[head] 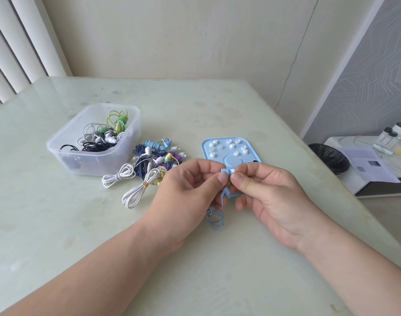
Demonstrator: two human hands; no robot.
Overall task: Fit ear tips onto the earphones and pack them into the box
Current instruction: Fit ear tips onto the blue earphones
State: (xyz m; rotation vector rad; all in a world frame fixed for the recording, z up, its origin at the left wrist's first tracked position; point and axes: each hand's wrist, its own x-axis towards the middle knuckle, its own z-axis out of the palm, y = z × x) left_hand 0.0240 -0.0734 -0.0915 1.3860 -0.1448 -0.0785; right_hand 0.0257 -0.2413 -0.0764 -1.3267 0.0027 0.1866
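While left hand (190, 185) pinches earbud (224, 171) & right hand (270, 190) pinches tip (233, 171) on, pile (154, 160) beyond left hand looks unpacked; box (103, 161) part-filled.

Translucent plastic box (93, 142) (glossy tabletop (58, 224) beneath)

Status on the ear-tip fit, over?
Left hand pinches blue earbud; right hand pinches white ear tip against it. Spare tips on blue tray behind; clear box to the left. Nothing blocking the hands.

Box (93, 142) left of earphone pile (149, 165); tray (231, 153) right.
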